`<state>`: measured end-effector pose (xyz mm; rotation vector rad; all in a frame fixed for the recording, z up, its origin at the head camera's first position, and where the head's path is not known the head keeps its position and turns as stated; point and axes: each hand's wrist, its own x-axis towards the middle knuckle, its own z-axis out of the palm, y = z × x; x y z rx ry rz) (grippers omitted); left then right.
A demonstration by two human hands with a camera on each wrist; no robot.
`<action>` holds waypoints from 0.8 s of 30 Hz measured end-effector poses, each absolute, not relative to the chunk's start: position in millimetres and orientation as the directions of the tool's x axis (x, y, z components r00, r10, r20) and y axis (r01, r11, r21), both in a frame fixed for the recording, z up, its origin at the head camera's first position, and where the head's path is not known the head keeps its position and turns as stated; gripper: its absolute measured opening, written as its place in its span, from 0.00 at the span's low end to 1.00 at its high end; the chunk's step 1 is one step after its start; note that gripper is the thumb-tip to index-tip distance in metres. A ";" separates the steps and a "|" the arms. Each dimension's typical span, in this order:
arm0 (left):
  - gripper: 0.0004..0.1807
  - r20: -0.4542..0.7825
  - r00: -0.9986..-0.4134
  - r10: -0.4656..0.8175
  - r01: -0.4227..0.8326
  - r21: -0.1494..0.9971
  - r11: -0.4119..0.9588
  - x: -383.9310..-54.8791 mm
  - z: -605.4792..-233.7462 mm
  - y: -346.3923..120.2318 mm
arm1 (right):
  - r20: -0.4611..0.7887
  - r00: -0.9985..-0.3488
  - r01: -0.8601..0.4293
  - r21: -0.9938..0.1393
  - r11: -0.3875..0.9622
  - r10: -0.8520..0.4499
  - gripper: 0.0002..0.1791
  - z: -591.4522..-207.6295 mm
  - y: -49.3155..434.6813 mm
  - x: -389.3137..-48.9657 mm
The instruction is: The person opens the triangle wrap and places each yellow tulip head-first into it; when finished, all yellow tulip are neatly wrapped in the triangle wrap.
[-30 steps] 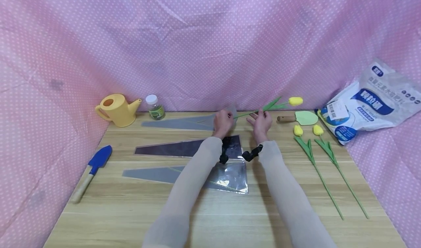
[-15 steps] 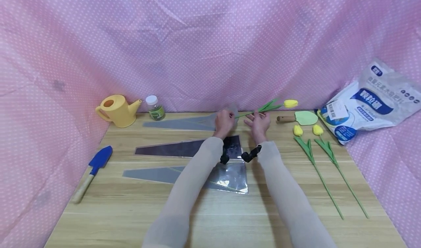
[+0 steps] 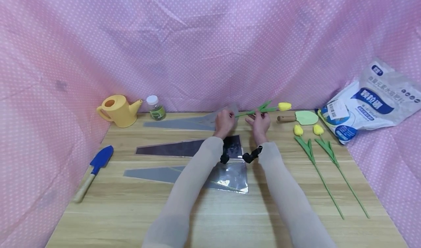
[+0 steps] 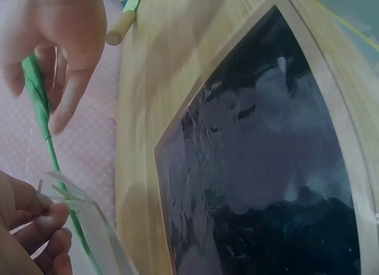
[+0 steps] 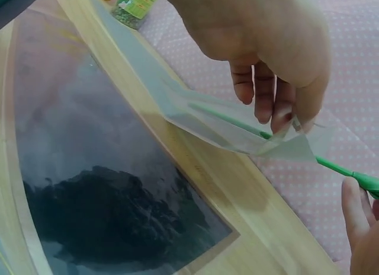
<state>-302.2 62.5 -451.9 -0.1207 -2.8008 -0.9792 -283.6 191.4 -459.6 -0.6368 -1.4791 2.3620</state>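
At the back of the table, my left hand pinches the wide mouth of a translucent, tapered flower sleeve. My right hand holds a yellow artificial tulip by its green leaves, bloom pointing right. In the right wrist view the tulip's stem runs inside the sleeve, past the left fingers. The left wrist view has the right hand around the leaves, above the sleeve's edge. Two more sleeves, one dark and one clear, lie nearer, partly covered by the left arm.
Two yellow tulips lie at the right, near a green trowel and a large fertilizer bag. At the left are a yellow watering can, a white-capped jar and a blue trowel. A pink dotted cloth hangs behind.
The held tulip has moved left and slightly down, its stem going further into the sleeve. My right hand has shifted only a little; my left hand stays at the sleeve's mouth.
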 end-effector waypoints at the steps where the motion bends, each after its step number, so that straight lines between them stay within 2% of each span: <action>1: 0.10 0.188 -0.982 0.020 0.133 0.611 0.781 -302.3 -451.6 62.9 | -0.209 -0.857 -0.016 -0.903 -0.430 0.471 0.21 -460.7 192.3 -283.9; 9: 0.10 0.214 -0.976 0.038 0.161 0.592 0.790 -301.8 -448.4 67.0 | -0.175 -0.834 -0.088 -0.894 -0.439 0.523 0.04 -462.1 190.0 -284.6; 24: 0.10 0.226 -0.972 0.060 0.183 0.577 0.796 -299.9 -444.7 70.4 | -0.122 -0.863 -0.071 -0.931 -0.357 0.490 0.08 -467.2 179.1 -286.7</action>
